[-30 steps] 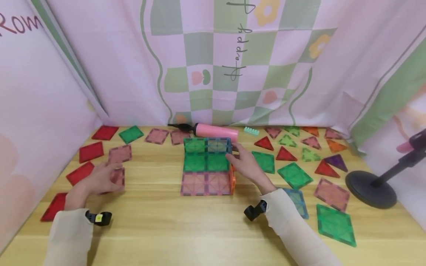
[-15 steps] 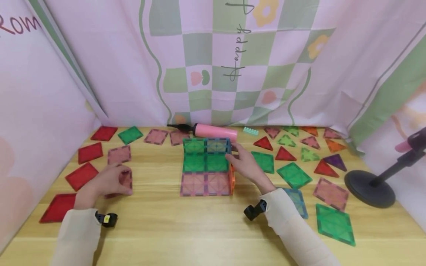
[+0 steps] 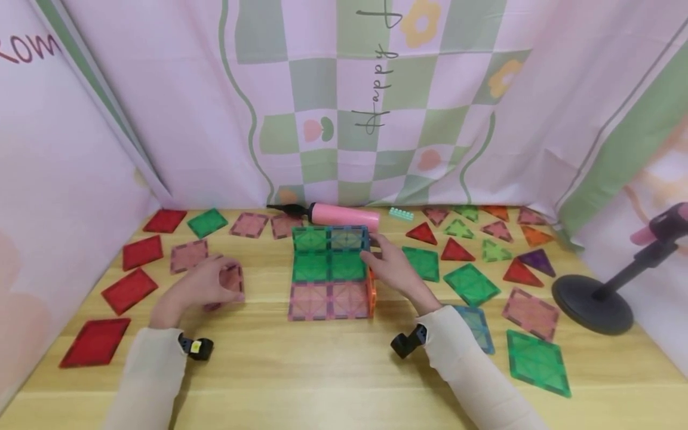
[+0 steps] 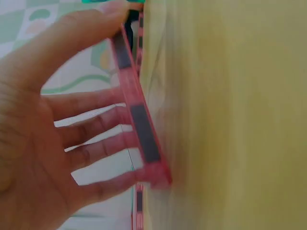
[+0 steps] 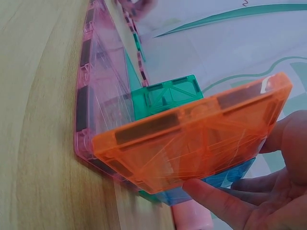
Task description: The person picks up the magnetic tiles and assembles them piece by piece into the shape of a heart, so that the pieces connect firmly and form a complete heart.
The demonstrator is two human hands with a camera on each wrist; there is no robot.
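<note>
Wood-grain worktop (image 3: 322,382), pale. Structure of square translucent plastic tiles (image 3: 312,267), mid-worktop: flat pink-and-green base, upright green-and-blue back, orange panel (image 5: 192,134) standing at right. Right hand (image 3: 396,273) clasps the structure's right wall between thumb and fingers; left hand (image 3: 200,286), well apart from it, pinches a translucent pink square plastic tile (image 3: 232,279), left of the structure. Turquoise studded brick (image 3: 401,214), at the back.

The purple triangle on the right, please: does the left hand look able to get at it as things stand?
Probably not easily: the left hand holds a pink tile, and the tile structure and right hand lie between it and the purple triangle.
</note>
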